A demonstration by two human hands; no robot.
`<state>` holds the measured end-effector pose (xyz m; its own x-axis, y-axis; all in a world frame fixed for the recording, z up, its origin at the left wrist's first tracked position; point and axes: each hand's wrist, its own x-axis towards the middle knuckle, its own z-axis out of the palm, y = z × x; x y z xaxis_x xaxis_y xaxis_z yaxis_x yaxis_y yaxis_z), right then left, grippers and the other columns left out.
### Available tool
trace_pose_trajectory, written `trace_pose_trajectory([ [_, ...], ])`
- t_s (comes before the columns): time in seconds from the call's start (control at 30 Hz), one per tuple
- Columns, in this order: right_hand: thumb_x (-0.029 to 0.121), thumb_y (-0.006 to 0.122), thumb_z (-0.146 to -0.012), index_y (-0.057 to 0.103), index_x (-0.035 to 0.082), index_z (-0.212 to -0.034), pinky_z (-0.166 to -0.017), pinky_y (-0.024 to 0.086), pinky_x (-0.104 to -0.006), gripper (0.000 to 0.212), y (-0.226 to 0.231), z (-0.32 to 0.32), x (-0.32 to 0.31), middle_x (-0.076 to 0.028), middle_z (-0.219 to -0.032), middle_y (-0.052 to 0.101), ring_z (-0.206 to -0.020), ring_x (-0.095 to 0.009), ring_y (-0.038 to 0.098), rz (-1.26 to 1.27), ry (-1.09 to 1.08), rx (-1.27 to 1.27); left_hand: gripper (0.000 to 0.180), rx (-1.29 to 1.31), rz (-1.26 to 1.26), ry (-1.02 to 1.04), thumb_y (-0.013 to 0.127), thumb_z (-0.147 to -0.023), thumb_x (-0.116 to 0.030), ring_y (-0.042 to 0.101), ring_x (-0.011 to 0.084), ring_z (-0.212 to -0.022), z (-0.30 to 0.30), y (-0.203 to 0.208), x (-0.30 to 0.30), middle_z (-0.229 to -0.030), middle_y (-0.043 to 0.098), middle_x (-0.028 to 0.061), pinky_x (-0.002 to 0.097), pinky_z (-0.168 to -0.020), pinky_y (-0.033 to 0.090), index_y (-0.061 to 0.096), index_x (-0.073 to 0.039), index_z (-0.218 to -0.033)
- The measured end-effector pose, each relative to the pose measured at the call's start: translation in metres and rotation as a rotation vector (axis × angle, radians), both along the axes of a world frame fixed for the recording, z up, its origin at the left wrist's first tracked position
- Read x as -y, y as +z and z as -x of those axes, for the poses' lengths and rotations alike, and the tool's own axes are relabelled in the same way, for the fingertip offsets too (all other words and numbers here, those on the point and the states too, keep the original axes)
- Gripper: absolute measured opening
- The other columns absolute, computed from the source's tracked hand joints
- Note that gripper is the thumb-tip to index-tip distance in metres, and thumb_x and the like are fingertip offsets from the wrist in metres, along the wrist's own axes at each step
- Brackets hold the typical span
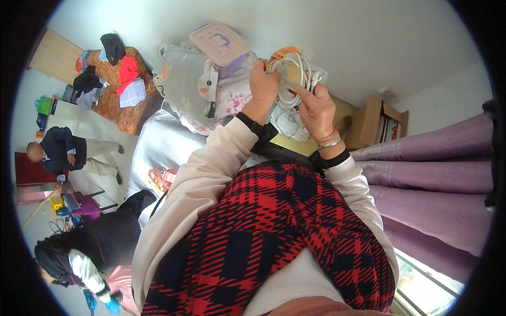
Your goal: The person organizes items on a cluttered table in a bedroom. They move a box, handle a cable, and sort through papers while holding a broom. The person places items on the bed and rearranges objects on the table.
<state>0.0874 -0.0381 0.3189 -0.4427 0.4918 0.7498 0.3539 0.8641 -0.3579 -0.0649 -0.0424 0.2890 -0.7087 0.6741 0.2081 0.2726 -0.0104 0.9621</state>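
Observation:
A coil of white cable (302, 64) hangs between my two hands, out in front of my chest. My left hand (263, 87) is closed on the left side of the loops, its thumb toward them. On the other side, my right hand (318, 111) pinches the cable with thumb and fingers. Behind the coil is an orange and clear plastic wrapper (285, 51); whether a hand also grips it, I cannot tell. A whitish bundle (290, 125), partly covered by my right hand and the coil, lies just below the loops.
Left of my hands are a grey bag (182, 73), a pink lidded box (220, 43) and flowered bedding (234, 97). An open cardboard box (369, 124) stands right, near purple curtains (421, 171). One person (66, 150) stands far left; another (87, 271) is lower left.

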Motion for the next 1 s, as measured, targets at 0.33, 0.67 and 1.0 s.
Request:
trace_pose_trajectory([
  [0.33, -0.001, 0.06, -0.069, 0.061, 0.003, -0.095, -0.061, 0.045, -0.0306, 0.026, 0.022, -0.006, 0.011, -0.014, -0.08, 0.054, -0.068, -0.026, 0.053, 0.088, 0.182, -0.126, 0.027, -0.07, -0.259, 0.02, 0.058, -0.073, -0.002, 0.054, 0.0144, -0.078, 0.001, 0.012, 0.006, -0.088, 0.058, 0.0096, 0.0268, -0.07, 0.044, 0.053, 0.001, -0.098],
  [0.67, -0.003, 0.058, -0.076, 0.053, 0.003, -0.11, -0.062, 0.045, -0.025, 0.035, 0.023, -0.006, 0.0, -0.01, -0.083, 0.058, -0.067, -0.016, 0.054, 0.321, 0.007, -0.373, 0.046, -0.316, -0.439, -0.007, 0.073, -0.065, -0.013, 0.054, 0.0233, -0.079, -0.005, 0.055, 0.035, -0.095, 0.054, 0.0109, 0.0329, -0.073, 0.045, 0.051, -0.003, -0.104],
  [1.0, -0.003, 0.058, -0.075, 0.061, 0.004, -0.098, -0.058, 0.045, -0.0284, 0.024, 0.031, -0.008, -0.003, -0.01, -0.077, 0.055, -0.064, -0.021, 0.055, 0.097, 0.008, -0.206, 0.024, -0.837, -0.52, -0.048, 0.069, -0.059, -0.004, 0.051, 0.0265, -0.096, -0.005, 0.082, 0.035, -0.105, 0.057, 0.0072, 0.0345, -0.077, 0.042, 0.065, -0.01, -0.083],
])
